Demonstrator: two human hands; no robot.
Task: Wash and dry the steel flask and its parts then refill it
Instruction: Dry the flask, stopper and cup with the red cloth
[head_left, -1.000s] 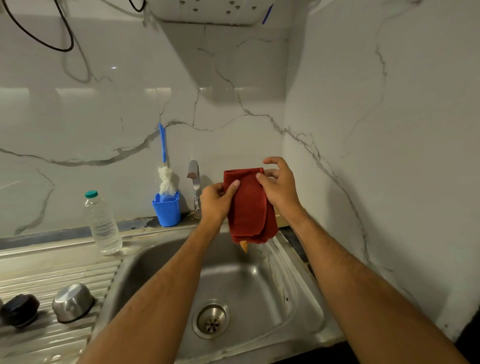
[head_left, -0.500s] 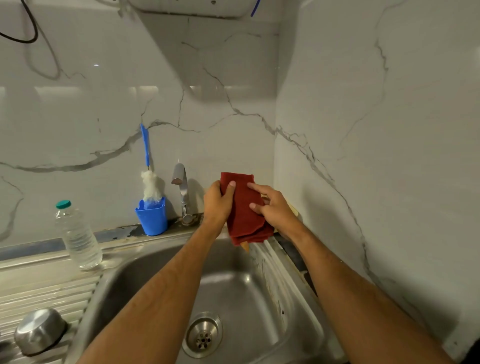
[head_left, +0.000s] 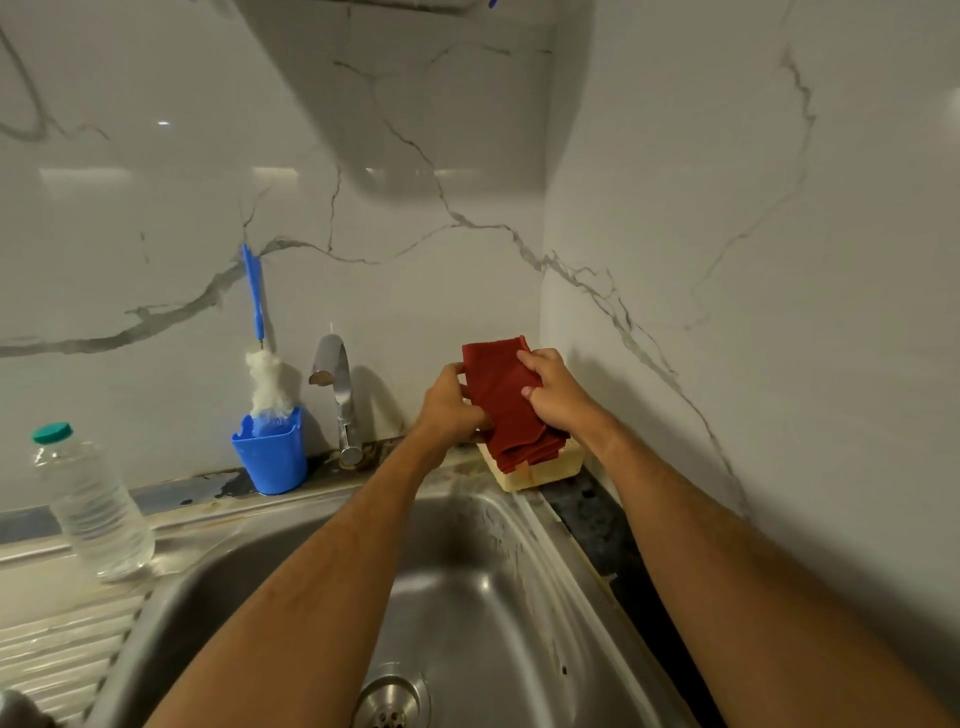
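A folded red cloth (head_left: 506, 400) stands on end in a small cream basket (head_left: 540, 470) in the back right corner beside the sink. My left hand (head_left: 452, 405) grips the cloth's left side. My right hand (head_left: 556, 389) holds its right side, fingers curled over the front. A clear plastic water bottle (head_left: 91, 506) with a green cap stands on the drainboard at the left. Neither the flask body nor its cap shows in the frame, apart from a steel edge at the bottom left corner that I cannot identify.
A steel sink (head_left: 467, 597) with its drain (head_left: 392, 701) lies below my arms. The tap (head_left: 337, 395) rises behind it. A blue cup (head_left: 270, 452) holds a blue-handled bottle brush (head_left: 262, 358). Marble walls close in behind and to the right.
Both hands carried the red cloth away from me and down to the right, into the cream basket in the corner. The view swung right, so the steel cup and black lid left the frame.
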